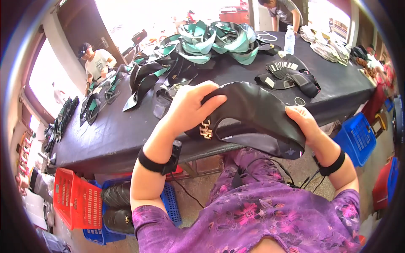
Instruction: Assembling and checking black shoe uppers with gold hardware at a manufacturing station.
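Red basket [74, 198]: on the floor at the far left, below the counter's edge, with a blue basket [171, 202] beside it holding dark shoes [118, 206].

Counter [114, 135]: a long dark top running away from the person, its near edge just beyond both hands.

Cut pieces [143, 76]: black and teal shapes scattered over the counter's left half, well apart from the hands.

Left hand [190, 107]: closed on the left end of the upper, fingers curled over its top edge, thumb underneath and hidden. A black band sits on the wrist.

Upper [253, 114]: a black shoe upper, held up in the air between the two hands, in front of the counter's near edge and above the person's lap. Its long axis runs left to right, dipping a little toward the right. A small gold ornament [206, 130] sits at its left end, just below the left hand.

Teal pile [211, 40]: looped teal and black straps heaped at the counter's far side, beyond the upper.

Right hand [303, 124]: clamped on the upper's right end, thumb on top, fingers beneath. Neither hand is nearer; each has one end.

Black stack [295, 74]: fanned dark pieces on the counter, beyond the right hand.

Second blue basket [358, 137]: on the floor at the right.

Others: a person at the counter's far left, another at the far end.
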Demonstrator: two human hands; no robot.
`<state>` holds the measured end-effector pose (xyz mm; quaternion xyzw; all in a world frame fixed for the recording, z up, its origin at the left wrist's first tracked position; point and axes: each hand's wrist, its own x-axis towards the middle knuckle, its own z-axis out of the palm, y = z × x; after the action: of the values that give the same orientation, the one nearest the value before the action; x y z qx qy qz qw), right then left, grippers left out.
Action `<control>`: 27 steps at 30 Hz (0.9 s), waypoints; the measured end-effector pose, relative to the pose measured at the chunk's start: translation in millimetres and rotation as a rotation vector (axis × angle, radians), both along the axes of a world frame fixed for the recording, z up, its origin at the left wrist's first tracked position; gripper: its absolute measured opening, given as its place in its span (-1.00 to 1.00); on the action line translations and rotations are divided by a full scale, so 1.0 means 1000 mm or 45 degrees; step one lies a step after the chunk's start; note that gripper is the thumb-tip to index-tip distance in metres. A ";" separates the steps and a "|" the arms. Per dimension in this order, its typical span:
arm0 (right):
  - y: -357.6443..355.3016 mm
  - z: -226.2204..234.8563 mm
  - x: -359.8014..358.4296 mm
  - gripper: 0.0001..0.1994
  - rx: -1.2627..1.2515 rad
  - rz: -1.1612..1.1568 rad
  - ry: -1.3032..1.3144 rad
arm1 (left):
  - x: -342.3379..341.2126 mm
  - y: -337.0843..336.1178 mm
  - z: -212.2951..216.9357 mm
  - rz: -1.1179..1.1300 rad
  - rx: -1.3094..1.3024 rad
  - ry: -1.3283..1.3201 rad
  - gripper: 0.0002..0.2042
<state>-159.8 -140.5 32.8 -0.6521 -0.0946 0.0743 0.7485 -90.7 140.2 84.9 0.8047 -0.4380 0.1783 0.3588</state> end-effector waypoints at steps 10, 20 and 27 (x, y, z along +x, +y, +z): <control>0.064 -0.068 0.060 -0.62 0.806 0.467 0.590 | 0.064 0.043 -0.024 0.308 0.287 0.243 -0.67; 0.138 -0.080 0.121 -0.62 1.016 0.448 0.818 | 0.027 0.048 -0.034 0.299 0.224 -0.144 -0.65; 0.197 -0.039 0.128 -0.68 0.934 0.477 0.892 | -0.006 0.026 -0.055 0.612 0.475 -0.303 -0.70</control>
<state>-31.3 56.2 -6.0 -0.2560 0.0263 0.3817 0.8877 -96.2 166.2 29.6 0.9105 -0.2996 0.2673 0.0990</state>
